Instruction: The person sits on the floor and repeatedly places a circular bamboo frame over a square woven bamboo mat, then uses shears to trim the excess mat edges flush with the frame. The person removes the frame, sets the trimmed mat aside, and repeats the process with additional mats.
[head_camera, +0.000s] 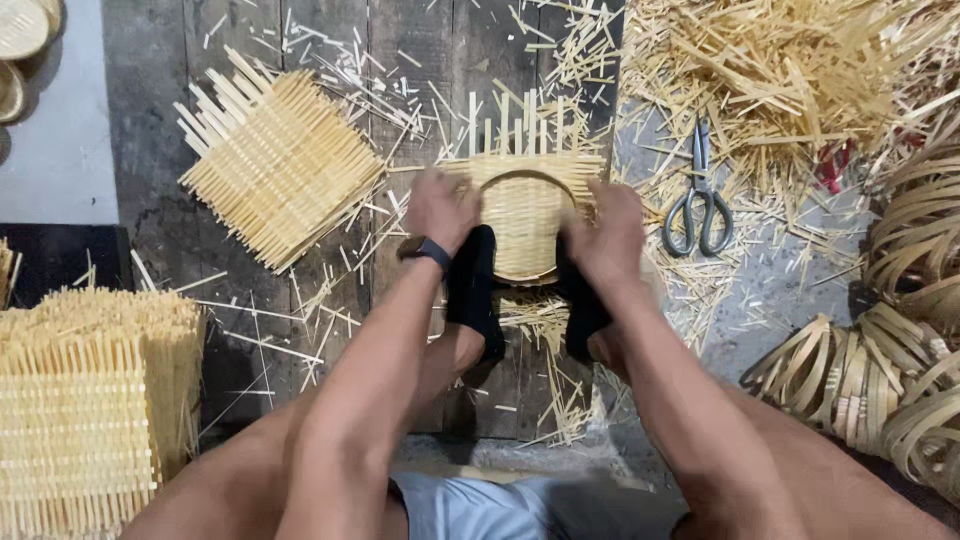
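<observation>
Underneath it all runs a floor of dark, rough wooden planks (150, 130), weathered and split by seams, giving way to grey concrete (55, 140) at the upper left. Spilling across the upper right is a loose heap of pale bamboo offcuts (790, 60), thin, straight and splintery, with strays scattered over every board. At the lower left sits a thick stack of square woven mats (85, 400), straw-coloured, their strip ends bristling like a fringe, and one more woven mat (280, 155) lies flat and skewed on the planks beside the action. Down the right edge curl bundles of bent bamboo hoops (890, 370), smooth flat bands nested in rings. Now the centre: a half-formed basket (525, 215), tight flat weave, with a round bamboo ring pressed into it and loose strip ends standing up along its far side; it lies on the planks between two black-socked feet (475, 285) (they press against its near edge). The left hand (440, 210) is clenched on the basket's left rim, a dark watch on the wrist, and the right hand (605, 235) grips the right rim, fingers curled over the edge. Just to the right of that hand lie steel scissors (698, 200), grey handles toward the person, blades closed, resting among the splinters.
</observation>
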